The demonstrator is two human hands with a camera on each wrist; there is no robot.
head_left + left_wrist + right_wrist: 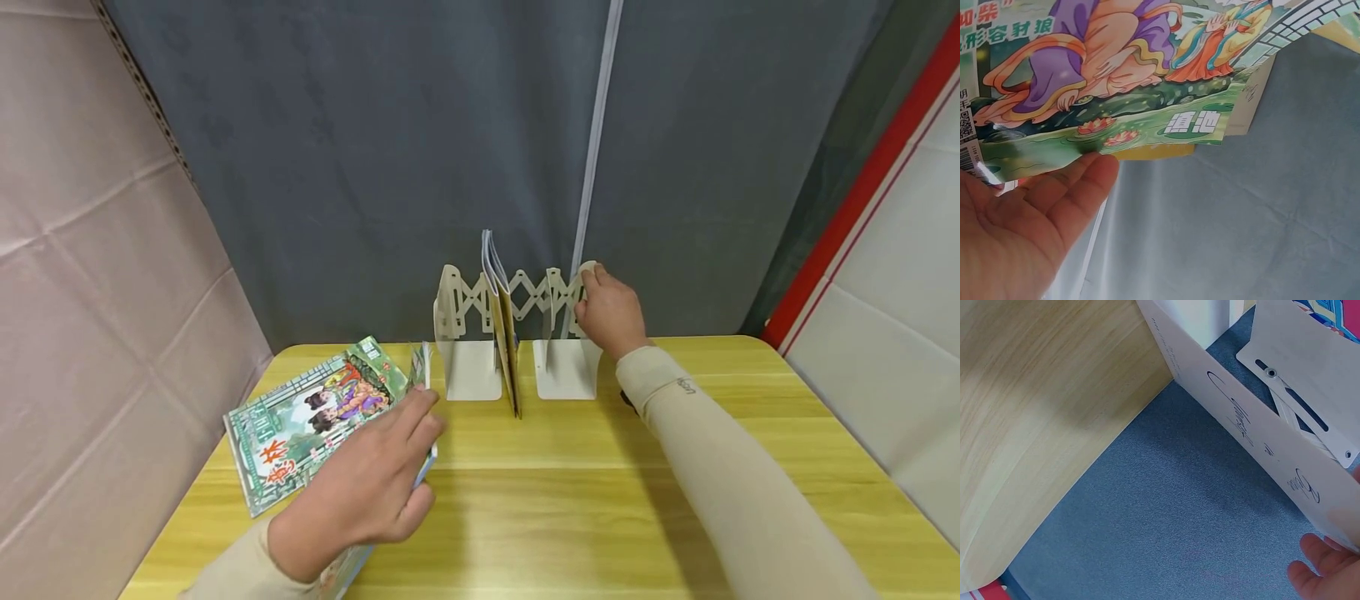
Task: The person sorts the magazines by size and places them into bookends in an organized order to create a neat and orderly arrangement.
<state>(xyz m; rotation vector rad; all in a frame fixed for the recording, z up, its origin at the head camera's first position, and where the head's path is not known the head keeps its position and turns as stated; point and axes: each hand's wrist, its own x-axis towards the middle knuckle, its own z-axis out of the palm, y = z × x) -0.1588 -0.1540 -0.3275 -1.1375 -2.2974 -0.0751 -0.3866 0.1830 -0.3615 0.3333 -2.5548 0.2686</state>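
Observation:
My left hand (367, 475) holds a thin magazine, mostly hidden under the hand in the head view. In the left wrist view, its fingers lie along the edge of an illustrated magazine cover (1147, 75). A magazine (315, 425) with a green illustrated cover lies flat on the table, left of that hand. My right hand (613, 312) grips the top of the right end plate of a cream expandable bookend (566, 371). Handwriting-style lettering runs along that end plate (1235, 412) in the right wrist view. Thin books (501, 317) stand upright, leaning slightly, in the bookend's middle.
The bookend stands near the back edge of the wooden table (540, 500), before a dark grey curtain (375, 167). Pale fabric (112, 292) hangs at the left, and a white panel with a red border (885, 350) is at the right.

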